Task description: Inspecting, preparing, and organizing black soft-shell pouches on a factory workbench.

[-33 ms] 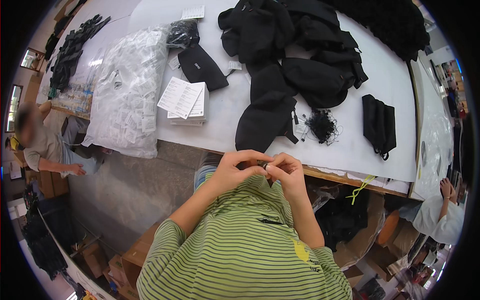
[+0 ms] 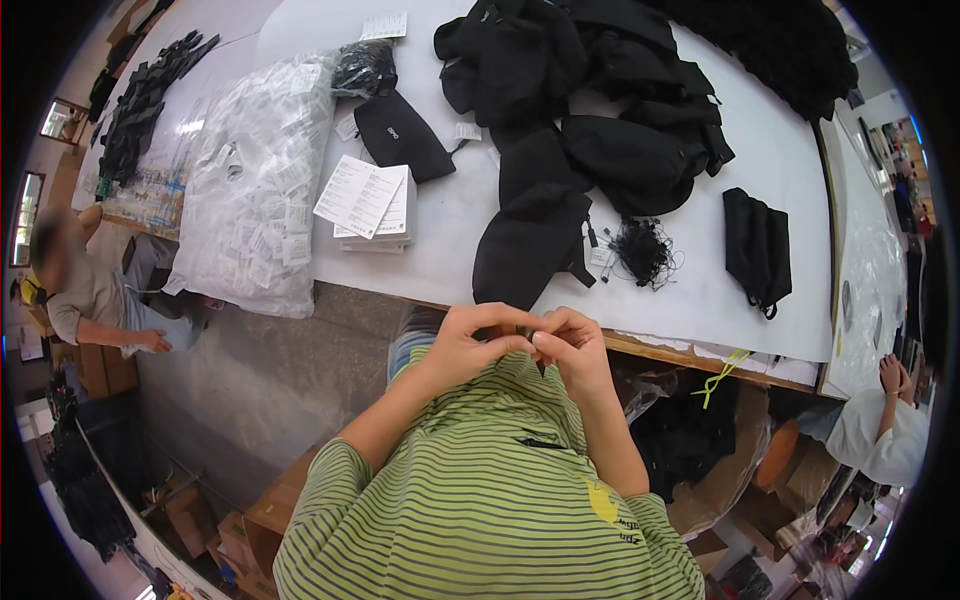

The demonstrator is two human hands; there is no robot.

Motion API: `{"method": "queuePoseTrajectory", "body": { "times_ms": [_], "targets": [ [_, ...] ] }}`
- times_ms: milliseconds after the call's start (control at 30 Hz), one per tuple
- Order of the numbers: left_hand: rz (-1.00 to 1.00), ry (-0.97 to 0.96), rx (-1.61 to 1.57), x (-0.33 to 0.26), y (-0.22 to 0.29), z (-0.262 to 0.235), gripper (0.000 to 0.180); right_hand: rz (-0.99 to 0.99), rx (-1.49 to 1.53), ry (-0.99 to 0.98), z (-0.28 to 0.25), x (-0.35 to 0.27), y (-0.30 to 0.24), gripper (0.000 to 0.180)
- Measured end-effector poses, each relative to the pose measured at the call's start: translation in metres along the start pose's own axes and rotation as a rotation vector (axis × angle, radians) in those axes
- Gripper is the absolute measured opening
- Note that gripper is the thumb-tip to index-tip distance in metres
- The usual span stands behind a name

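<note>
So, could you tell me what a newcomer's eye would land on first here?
Probably the person's left hand and right hand, pinched together over something small and dark at the white table's near edge. Behind them lies a heap of black fabric pouches, and a large clear bag of tags sits to the left.

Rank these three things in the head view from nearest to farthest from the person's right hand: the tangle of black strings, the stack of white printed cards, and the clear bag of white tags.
From the right hand:
1. Tangle of black strings, just above it on the white table.
2. Stack of white printed cards, up and to the left.
3. Clear bag of white tags, farthest left, overhanging the table edge.
</note>
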State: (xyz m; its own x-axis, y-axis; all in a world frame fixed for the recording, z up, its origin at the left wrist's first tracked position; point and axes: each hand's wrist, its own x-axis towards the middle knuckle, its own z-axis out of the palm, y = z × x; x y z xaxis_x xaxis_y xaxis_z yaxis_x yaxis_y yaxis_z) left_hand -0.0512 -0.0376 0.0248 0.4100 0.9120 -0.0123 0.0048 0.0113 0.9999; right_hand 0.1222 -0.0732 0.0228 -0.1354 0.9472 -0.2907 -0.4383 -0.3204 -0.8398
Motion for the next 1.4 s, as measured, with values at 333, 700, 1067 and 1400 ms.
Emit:
{"method": "queuePoseTrajectory", "body": {
  "times_ms": [333, 700, 1067, 1400],
  "targets": [
    [0.195, 0.093, 0.097, 0.004, 0.008, 0.006, 0.02, -0.055, 0.198, 0.06, 0.003, -0.006, 0.003, 0.006],
    [0.139, 0.166, 0.158, -0.008, 0.014, 0.011, 0.01, -0.135, 0.051, 0.198, 0.019, -0.009, 0.002, 0.005],
    [0.091, 0.224, 0.162, -0.009, 0.011, 0.018, 0.011, -0.239, -0.029, 0.243, 0.027, -0.009, 0.006, 0.005],
    [0.008, 0.261, 0.04, -0.007, 0.011, 0.019, 0.013, -0.382, -0.432, 0.319, 0.023, -0.003, 0.007, 0.006]
  ]
}}
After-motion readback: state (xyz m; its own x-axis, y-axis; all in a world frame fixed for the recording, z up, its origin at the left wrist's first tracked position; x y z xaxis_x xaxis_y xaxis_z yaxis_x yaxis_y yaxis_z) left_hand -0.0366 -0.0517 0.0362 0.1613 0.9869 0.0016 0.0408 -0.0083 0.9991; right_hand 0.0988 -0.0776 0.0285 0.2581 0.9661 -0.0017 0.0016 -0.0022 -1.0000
